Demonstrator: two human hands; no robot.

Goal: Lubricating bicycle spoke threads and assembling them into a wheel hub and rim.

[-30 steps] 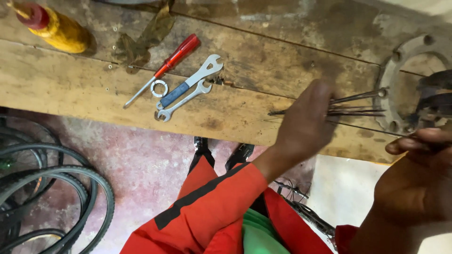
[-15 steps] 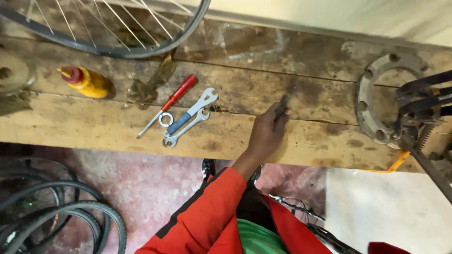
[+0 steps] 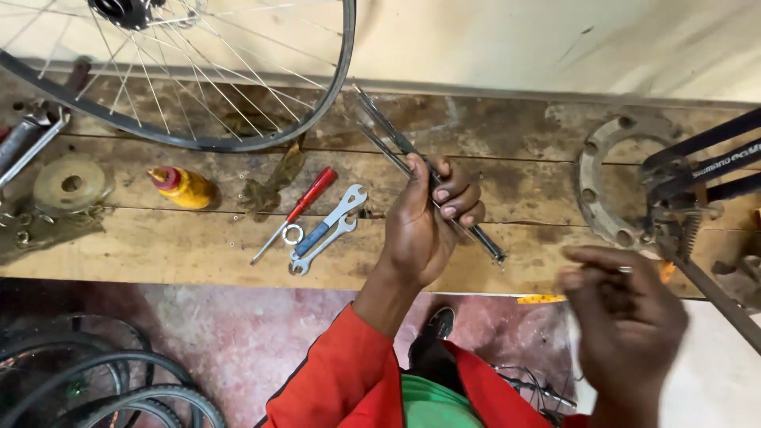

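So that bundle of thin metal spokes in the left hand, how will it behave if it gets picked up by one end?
The spokes are thin, long rods, so they would probably flex and splay apart rather than stay together. The left hand grips them near the middle, which likely keeps them balanced. Bare metal looks smooth, so single ones may slip out and roll on the wooden bench.

You are in a bicycle repair workshop: a stained wooden counter (image 3: 198, 254) carries a spoked wheel (image 3: 198, 79) at 11 o'clock, wrenches (image 3: 326, 230) and a red-handled screwdriver (image 3: 297, 210) near the middle, and an oil bottle (image 3: 182, 187) at 9 o'clock, with tyres (image 3: 95, 388) on the floor at 7 o'clock.
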